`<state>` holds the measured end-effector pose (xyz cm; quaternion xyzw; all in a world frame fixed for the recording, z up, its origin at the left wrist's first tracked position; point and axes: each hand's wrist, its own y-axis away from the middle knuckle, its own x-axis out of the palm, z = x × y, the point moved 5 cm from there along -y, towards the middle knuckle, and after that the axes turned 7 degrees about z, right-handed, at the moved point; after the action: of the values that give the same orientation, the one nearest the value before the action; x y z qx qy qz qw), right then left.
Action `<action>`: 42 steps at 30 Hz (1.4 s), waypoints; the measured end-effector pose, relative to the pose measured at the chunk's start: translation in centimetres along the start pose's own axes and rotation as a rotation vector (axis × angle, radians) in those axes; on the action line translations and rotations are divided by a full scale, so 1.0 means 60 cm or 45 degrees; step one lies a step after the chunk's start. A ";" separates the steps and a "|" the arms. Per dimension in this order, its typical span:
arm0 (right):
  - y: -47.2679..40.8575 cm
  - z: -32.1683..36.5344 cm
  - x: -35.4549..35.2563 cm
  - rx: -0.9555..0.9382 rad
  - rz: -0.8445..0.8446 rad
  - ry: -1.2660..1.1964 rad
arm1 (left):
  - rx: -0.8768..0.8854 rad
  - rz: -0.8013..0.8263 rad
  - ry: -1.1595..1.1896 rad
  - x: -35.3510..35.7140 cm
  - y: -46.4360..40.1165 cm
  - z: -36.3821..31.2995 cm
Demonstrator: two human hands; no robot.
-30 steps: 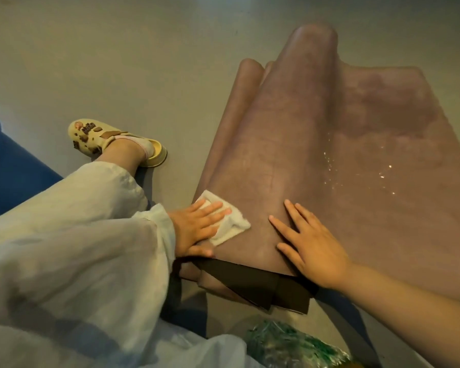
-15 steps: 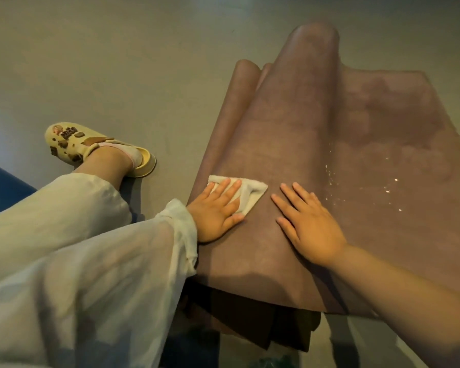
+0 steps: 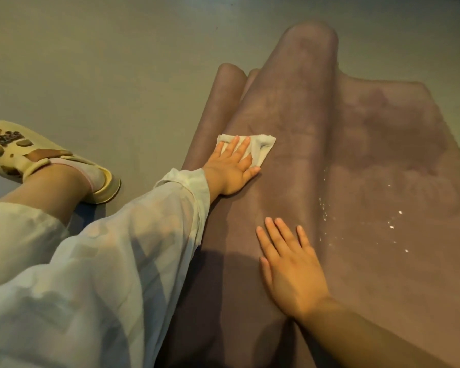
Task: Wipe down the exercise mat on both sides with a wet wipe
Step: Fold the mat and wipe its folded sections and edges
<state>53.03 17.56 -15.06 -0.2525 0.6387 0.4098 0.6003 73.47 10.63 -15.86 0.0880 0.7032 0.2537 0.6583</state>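
In the head view, the only view given, the exercise mat [image 3: 316, 181] is seen spread over the grey floor [image 3: 91, 62], not flat but thrown into long raised folds that run away from the camera, with a lower fold showing along its left edge. The wet wipe [image 3: 260, 148] is pressed onto the left slope of the tallest fold by the left hand [image 3: 233, 168], whose fingers are laid out straight and flat over the cloth; nothing is gripped, the wipe being merely pinned beneath the palm and fingers. The right hand [image 3: 292, 272] is laid flat on the mat nearer the camera, fingers extended and slightly spread, holding nothing, and the mat is apparently being steadied by it. On the right half of the mat, darker blotches and a scatter of small bright droplets [image 3: 393, 227] can be made out, so that part is judged to have been gone over already. The strip under the left hand is taken to be the part now in work. The underside is hidden, so it cannot be told whether it has been wiped. A sandalled foot [image 3: 24, 155] rests on the floor to the left, well apart from the mat.
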 end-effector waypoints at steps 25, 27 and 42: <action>0.006 0.016 -0.018 -0.124 0.029 0.014 | -0.264 -0.778 1.138 -0.125 -0.002 0.131; 0.014 0.028 -0.029 -0.215 0.005 0.003 | -0.283 -0.812 1.147 -0.111 0.031 0.160; 0.005 0.065 0.009 -0.294 0.187 0.069 | 0.183 -0.025 -0.032 0.096 0.218 0.105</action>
<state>54.86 21.02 -15.33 -0.2836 0.6201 0.5163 0.5181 76.17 26.00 -14.80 0.1313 0.7122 0.1947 0.6616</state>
